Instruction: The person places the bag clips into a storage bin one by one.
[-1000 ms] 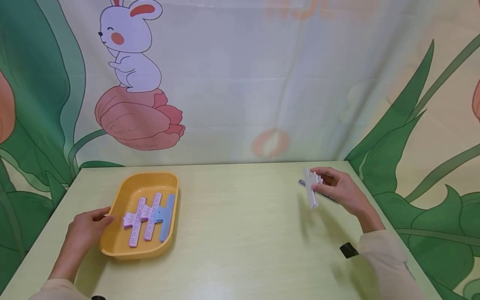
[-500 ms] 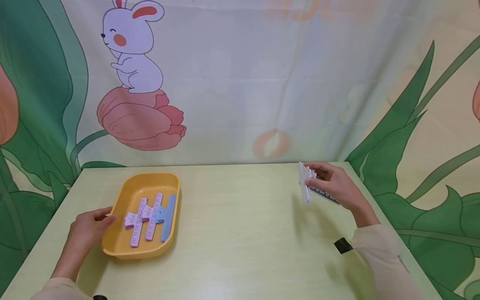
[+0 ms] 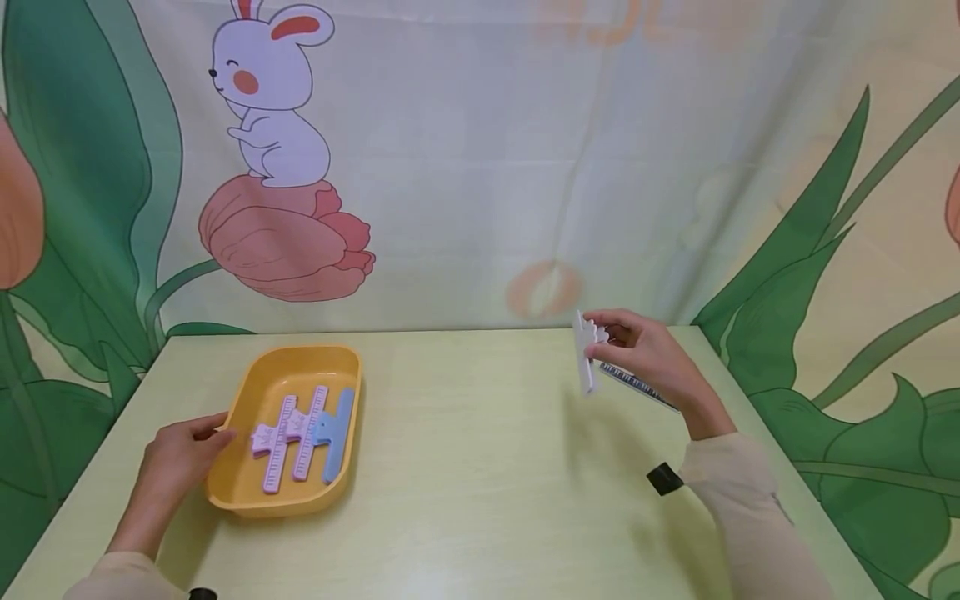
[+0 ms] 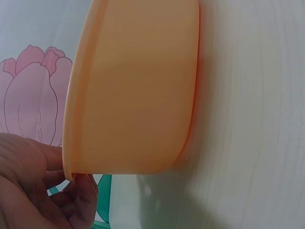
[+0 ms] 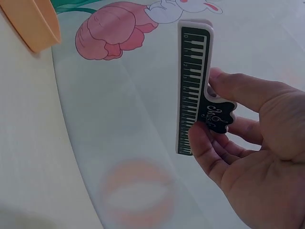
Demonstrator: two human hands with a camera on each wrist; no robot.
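Note:
My left hand [image 3: 180, 454] pinches the left rim of a yellow tray [image 3: 225, 496], thumb and fingers on either side of the edge in the left wrist view. Inside lie two pink clips [image 3: 277, 446] [image 3: 309, 437] with ruler marks and one blue clip [image 3: 339, 433]. Above the table at right, my right hand [image 3: 648, 358] holds a white clip [image 3: 584, 354] by its wavy-edged handle. The right wrist view shows this clip's black face [image 5: 192, 76] with piano keys and lettering. Another piano-key clip [image 3: 637, 386] lies on the table, partly hidden behind the right hand.
The pale table [image 3: 450, 467] spreads between tray and right hand. A curtain [image 3: 450, 167] printed with a rabbit, flowers and leaves hangs along the table's far edge. A black square piece [image 3: 664, 479] shows by the right sleeve.
My right hand has moved left and slightly up with the white clip, uncovering more of the clip on the table. The left hand keeps its hold on the tray.

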